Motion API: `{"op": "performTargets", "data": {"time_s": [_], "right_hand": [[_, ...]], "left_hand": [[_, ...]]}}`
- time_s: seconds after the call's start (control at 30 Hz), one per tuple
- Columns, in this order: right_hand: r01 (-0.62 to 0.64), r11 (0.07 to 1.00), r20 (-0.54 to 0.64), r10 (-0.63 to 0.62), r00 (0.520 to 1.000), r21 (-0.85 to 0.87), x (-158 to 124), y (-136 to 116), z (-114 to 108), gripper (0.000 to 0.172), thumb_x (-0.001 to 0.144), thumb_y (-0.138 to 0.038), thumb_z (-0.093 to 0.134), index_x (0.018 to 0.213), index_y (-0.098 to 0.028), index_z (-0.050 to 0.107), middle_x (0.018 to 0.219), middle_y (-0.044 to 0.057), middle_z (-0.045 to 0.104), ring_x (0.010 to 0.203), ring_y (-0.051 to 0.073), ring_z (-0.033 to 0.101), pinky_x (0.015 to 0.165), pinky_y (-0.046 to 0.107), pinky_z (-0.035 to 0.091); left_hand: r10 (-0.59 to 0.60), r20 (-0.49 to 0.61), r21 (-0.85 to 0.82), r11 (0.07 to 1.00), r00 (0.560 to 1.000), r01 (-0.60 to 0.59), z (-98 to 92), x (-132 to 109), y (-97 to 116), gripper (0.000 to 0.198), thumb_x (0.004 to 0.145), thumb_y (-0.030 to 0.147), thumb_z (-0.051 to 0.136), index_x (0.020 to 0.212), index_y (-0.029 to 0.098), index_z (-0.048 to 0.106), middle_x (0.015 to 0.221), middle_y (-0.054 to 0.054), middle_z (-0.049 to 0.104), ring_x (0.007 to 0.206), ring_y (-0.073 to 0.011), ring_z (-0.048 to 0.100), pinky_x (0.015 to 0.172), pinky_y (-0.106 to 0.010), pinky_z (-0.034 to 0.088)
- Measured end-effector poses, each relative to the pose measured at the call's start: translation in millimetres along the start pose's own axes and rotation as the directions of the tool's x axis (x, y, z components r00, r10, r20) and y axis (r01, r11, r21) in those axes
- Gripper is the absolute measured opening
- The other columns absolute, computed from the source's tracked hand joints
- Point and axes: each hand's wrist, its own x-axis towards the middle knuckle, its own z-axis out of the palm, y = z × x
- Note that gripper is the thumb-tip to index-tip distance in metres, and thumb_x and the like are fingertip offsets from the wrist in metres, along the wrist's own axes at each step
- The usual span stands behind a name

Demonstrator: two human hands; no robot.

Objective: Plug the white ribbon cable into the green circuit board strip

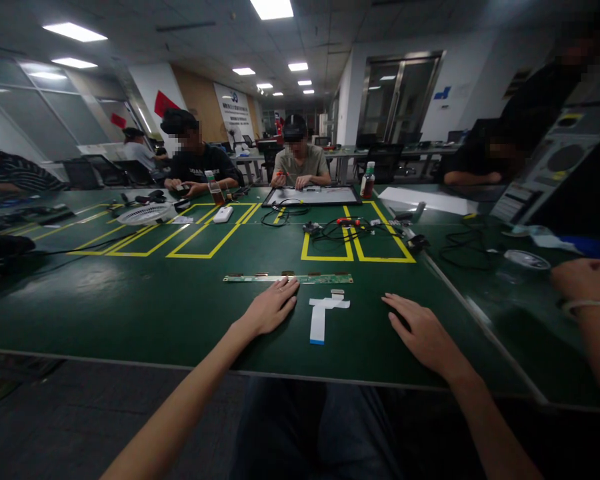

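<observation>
Matte green table [130,313]: left hand [273,308] seemingly touches slim circuit strip [320,279].

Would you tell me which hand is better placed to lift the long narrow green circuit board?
Probably the left hand: its fingertips lie at the long narrow green circuit board, while the right hand rests farther off, beyond the white flat cable.
</observation>
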Motion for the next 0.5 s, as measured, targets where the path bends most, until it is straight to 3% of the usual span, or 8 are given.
{"op": "performTargets", "data": {"time_s": [0.17, 0.37, 0.5], "right_hand": [[-0.012, 1.0, 0.002, 0.012, 1.0, 0.0, -0.5, -3.1, -1.4, 0.046, 0.108, -0.04, 0.043, 0.149, -0.029, 0.06, 0.155, 0.009, 0.061, 0.146, 0.029, 0.054, 0.117, 0.056, 0.046], [-0.005, 1.0, 0.008, 0.005, 1.0, -0.023, 0.7, -3.3, -1.8, 0.046, 0.107, -0.038, 0.043, 0.148, -0.026, 0.06, 0.154, 0.011, 0.061, 0.144, 0.03, 0.055, 0.115, 0.057, 0.048], [0.031, 0.999, -0.046, -0.032, 0.998, -0.031, 3.7, -15.6, -4.6, 0.044, 0.106, -0.035, 0.044, 0.144, -0.023, 0.064, 0.149, 0.012, 0.065, 0.141, 0.031, 0.058, 0.115, 0.058, 0.048]], "left_hand": [[0.09, 0.002, -0.021, 0.996, 0.996, -0.09, 7.7, 16.7, 20.3, 0.059, 0.112, 0.044, 0.029, 0.164, 0.019, 0.041, 0.17, -0.008, 0.038, 0.162, -0.0248, 0.029, 0.132, -0.048, 0.029], [0.09, -0.029, -0.022, 0.996, 0.996, -0.09, 11.2, 8.8, 16.1, 0.059, 0.112, 0.043, 0.028, 0.164, 0.02, 0.04, 0.171, -0.008, 0.038, 0.162, -0.0238, 0.03, 0.133, -0.048, 0.027], [0.098, -0.028, 0.018, 0.995, 0.995, -0.098, 12.3, 7.9, 18.8, 0.061, 0.112, 0.048, 0.026, 0.166, 0.021, 0.038, 0.171, -0.007, 0.037, 0.161, -0.0262, 0.031, 0.13, -0.05, 0.029]]}}
